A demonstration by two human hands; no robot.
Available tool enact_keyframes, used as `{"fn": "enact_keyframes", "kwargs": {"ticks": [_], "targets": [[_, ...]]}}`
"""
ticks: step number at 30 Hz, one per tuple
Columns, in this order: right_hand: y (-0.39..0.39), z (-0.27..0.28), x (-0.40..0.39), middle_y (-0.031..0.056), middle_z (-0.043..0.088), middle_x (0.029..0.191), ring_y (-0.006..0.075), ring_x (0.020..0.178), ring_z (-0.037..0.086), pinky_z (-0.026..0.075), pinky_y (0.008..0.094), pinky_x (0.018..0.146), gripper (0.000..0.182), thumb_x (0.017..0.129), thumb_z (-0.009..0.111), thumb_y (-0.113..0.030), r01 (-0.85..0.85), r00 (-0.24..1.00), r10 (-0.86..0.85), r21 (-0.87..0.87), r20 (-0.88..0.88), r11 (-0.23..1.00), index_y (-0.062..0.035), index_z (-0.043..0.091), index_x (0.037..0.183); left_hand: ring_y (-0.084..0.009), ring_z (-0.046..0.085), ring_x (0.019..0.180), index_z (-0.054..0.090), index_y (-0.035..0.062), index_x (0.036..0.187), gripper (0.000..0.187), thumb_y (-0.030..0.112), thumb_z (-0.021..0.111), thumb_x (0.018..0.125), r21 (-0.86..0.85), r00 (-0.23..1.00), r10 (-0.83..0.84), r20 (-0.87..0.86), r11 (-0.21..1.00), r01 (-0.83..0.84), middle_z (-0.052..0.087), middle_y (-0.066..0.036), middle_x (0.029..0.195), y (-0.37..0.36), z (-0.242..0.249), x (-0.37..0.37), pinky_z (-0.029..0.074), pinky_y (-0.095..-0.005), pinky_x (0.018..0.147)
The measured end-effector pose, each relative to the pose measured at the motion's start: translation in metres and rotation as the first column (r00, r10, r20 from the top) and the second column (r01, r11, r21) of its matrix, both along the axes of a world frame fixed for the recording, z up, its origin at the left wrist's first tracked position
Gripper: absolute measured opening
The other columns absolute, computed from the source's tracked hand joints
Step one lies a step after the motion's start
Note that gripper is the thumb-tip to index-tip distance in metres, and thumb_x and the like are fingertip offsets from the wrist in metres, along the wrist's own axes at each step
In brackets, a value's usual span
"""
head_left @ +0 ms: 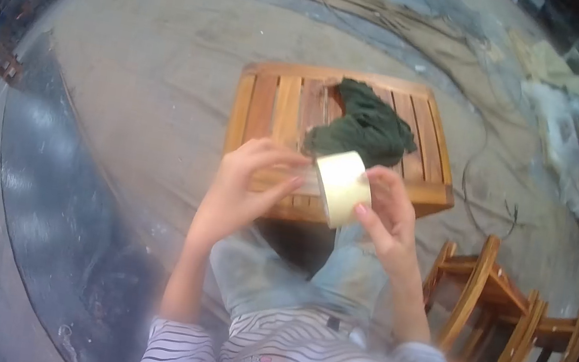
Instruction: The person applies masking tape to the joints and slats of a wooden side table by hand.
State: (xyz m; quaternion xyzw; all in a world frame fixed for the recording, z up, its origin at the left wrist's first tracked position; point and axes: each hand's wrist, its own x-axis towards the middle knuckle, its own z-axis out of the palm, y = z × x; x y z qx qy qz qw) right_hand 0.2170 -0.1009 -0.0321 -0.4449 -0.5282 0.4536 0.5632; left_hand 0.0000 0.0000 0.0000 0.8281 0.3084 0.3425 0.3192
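A wide roll of pale yellow tape [345,190] is held up above the near edge of the slatted wooden stool [262,105]. My right hand [391,216] grips the roll from its right side, thumb below and fingers above. On the other side, my left hand [248,182] reaches to the roll's left edge, with fingertips at its upper corner. A gap shows between that thumb and the fingers; whether a thin strip of clear tape lies there, I cannot make out. Behind the roll, a crumpled dark green cloth [367,121] lies on the stool top.
Wooden chairs or stools [484,288] stand close at my right. Brown sheeting [159,47] covers the floor, with a dark blue-grey strip [59,198] on the left. A thin cable [470,168] and whitish plastic [558,133] lie to the right.
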Motion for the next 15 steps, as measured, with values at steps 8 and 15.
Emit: {"fn": "enact_keyframes", "kwargs": {"ticks": [8,15], "targets": [[-0.001,-0.005,-0.012,0.0127,0.064,0.113,0.0151,0.103,0.060,0.043,0.0254,0.084,0.057,0.091,0.057,0.002,0.077,0.997,-0.077,0.050,-0.018,0.996,-0.0065,0.029,0.140,-0.0205,0.060,0.095,0.072,0.0060,0.102,0.028,0.006,0.076,0.074,0.034,0.984,0.013,0.176,0.999,-0.019,0.061,-0.008,0.099,-0.006,-0.009,0.030,0.047,-0.0311,0.084],[0.000,-0.003,-0.011,0.0124,0.065,0.111,0.0147,0.098,0.062,0.046,0.0260,0.079,0.054,0.089,0.061,0.001,0.085,0.986,-0.092,0.048,0.142,0.995,-0.0050,0.036,0.137,-0.0200,0.051,0.097,0.074,0.0089,0.091,0.025,0.006,0.081,0.067,0.169,0.985,0.054,0.161,0.982,-0.082,0.051,-0.006,0.100,-0.007,-0.019,0.044,0.043,-0.0326,0.083]]}}
